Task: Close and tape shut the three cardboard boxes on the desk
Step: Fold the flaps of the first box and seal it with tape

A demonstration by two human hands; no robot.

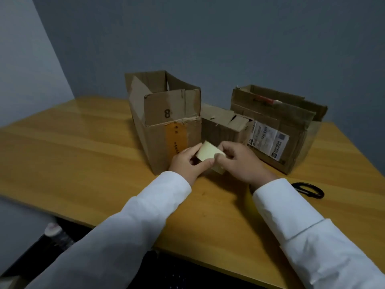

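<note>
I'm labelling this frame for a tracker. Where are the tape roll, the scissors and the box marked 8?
tape roll (210,152), head view, its pale outer face.
scissors (310,191), head view, black handle loops.
box marked 8 (166,130), head view, near wall.

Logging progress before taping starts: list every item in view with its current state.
Tall box: upright, flaps open.
Small box: flaps partly folded, untaped.
Labelled box: flaps open.
Tape roll: held in both hands.
Left hand: grips roll.
Right hand: pinches roll.
Scissors: lying on desk, handles visible.
</note>
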